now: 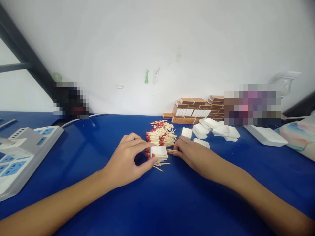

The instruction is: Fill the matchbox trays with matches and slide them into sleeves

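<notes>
Matchbox tray (159,150) gripped btwn L fingers (149,163), R fingers (178,153) pinching matches (170,151), on blue tbl (152,209) w/ white wall (123,46) behind.

Matches (170,151) partly hidden by right hand (187,150), matchbox stack (197,112) partly pixelated, power strip (31,160) cropped left

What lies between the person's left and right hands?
The head view shows a small white tray with matches in it, and more matches around it.

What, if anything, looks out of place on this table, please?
One stray match lies slanted in front of the small tray the left hand holds, outside the main pile. The white trays on the right lie jumbled, unlike the neatly stacked matchboxes behind.
</notes>
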The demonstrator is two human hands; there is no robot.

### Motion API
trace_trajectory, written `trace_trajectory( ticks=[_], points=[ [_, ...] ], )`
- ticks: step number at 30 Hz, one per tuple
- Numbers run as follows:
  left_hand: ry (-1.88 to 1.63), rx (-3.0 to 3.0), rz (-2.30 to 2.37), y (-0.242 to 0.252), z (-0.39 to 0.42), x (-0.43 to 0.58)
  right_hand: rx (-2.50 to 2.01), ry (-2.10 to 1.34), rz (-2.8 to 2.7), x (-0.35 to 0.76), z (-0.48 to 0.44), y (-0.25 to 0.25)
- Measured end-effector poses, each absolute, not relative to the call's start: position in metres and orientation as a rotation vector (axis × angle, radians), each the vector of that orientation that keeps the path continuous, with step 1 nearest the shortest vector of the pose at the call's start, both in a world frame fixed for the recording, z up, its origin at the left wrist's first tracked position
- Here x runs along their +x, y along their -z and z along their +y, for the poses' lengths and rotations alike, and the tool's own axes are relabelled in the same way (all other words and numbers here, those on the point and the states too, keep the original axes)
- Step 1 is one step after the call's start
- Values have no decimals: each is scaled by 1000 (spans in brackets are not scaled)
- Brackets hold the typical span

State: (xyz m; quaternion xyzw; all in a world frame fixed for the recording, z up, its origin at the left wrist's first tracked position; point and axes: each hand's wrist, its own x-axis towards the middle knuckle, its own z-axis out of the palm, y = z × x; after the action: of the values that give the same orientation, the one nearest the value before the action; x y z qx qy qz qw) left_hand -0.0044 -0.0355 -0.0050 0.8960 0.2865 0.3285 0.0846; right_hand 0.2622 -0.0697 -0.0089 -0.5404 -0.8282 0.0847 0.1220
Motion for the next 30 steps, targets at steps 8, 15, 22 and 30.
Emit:
trace_trajectory(
  ticks=[8, 15, 22, 30],
  points=[
    [-953, 2661, 844, 6, -36, -5, -1474, -378, -2205, 261, -75, -9],
    [-904, 2651, 788, 8, -41, -4, -1300, -644, -2052, 231, -91, -11],
    [-925, 2645, 779, 8, -41, -3, -1298, -702, -2025, 227, -88, -4],
    [-947, 2657, 784, 8, -39, -4, -1327, -578, -2198, 233, -84, 2]
  ],
)
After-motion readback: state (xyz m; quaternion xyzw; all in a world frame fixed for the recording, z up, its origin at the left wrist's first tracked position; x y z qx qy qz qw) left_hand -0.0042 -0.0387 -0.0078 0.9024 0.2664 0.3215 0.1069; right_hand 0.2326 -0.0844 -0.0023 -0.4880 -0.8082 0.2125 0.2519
